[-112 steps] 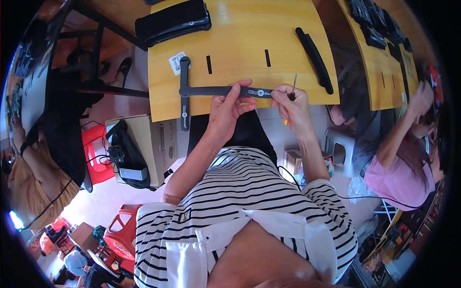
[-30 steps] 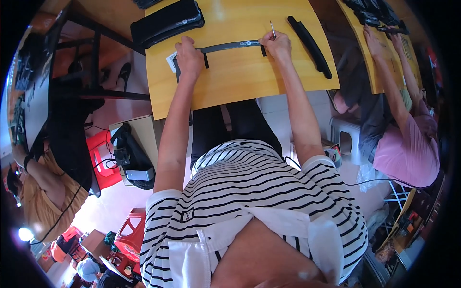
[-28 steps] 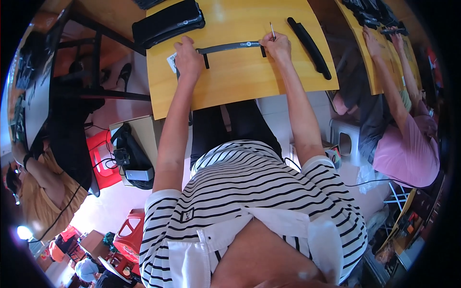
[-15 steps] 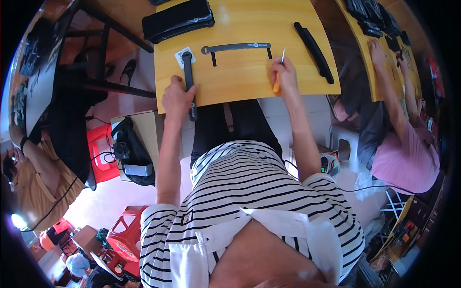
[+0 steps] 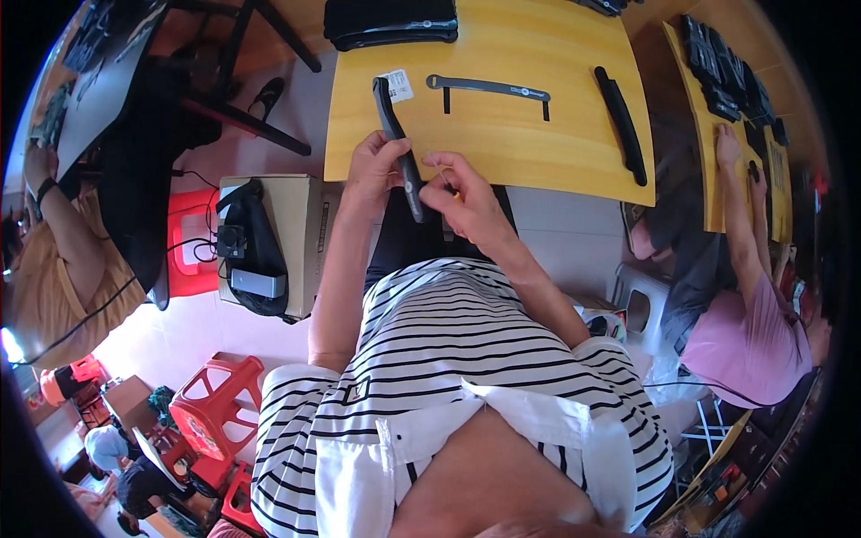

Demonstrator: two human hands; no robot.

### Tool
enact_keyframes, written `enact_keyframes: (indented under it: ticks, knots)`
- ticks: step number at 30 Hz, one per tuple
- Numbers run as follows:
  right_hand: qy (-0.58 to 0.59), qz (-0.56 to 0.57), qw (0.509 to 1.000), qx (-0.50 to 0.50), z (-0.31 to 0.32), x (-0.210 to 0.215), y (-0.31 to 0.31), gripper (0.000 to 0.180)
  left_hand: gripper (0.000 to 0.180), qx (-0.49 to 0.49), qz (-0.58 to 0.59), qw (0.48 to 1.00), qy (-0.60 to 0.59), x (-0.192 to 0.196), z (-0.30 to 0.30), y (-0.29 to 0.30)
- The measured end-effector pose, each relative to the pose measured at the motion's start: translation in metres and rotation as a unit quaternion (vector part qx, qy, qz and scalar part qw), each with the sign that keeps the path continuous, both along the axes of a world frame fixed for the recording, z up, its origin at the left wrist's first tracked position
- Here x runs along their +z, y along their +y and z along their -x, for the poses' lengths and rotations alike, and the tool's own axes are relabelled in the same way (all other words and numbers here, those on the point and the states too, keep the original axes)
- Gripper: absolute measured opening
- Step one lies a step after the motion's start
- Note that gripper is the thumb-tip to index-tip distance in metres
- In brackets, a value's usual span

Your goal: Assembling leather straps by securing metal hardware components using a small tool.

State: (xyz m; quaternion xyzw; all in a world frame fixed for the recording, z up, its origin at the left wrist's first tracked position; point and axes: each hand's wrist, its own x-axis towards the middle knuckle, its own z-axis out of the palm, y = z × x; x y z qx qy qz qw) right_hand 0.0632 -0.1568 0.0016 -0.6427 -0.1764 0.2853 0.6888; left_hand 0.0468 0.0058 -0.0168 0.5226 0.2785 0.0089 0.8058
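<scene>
My left hand [image 5: 372, 166] grips a dark strap [image 5: 389, 117] near its middle, thumb on top. The strap's upper end rests by a white label [image 5: 397, 85], and its lower end hangs past the table's front edge. Beside that lower end is my right hand [image 5: 466, 202], its fingers curled close to the strap; I cannot tell whether they touch it. A small orange-handled tool [image 5: 456, 193] sits in my right hand, mostly hidden by the fingers. Another dark strap [image 5: 489, 88] lies across the table, with two short black strips beneath its ends.
The yellow table [image 5: 538, 148] bears a stack of black straps [image 5: 391, 22] at the back left and a long black piece [image 5: 619, 125] at the right. A cardboard box [image 5: 309, 238] with a black bag stands left of my legs. Co-workers sit at tables on both sides.
My left hand has lifted the strap's near part. My right hand has moved left and nearer to me, from the table to the strap's lower end. The view has shifted.
</scene>
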Motion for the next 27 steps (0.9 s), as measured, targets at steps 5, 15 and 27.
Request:
enact_keyframes:
  ticks: [5, 15, 27]
  knots:
    - [0.025, -0.012, 1.000, 0.001, -0.001, 0.001, -0.002, 0.030, 0.020, -0.023, -0.012, 0.999, -0.041, -0.007, 0.004, -0.001]
    - [0.316, -0.146, 0.937, 0.004, -0.012, 0.018, -0.019, 0.019, 0.027, -0.051, 0.144, 0.981, -0.115, 0.010, 0.024, -0.024]
    - [-0.059, 0.088, 0.994, 0.002, 0.002, 0.039, -0.041, 0.042, 0.025, 0.021, 0.064, 0.986, -0.152, 0.024, 0.015, -0.029]
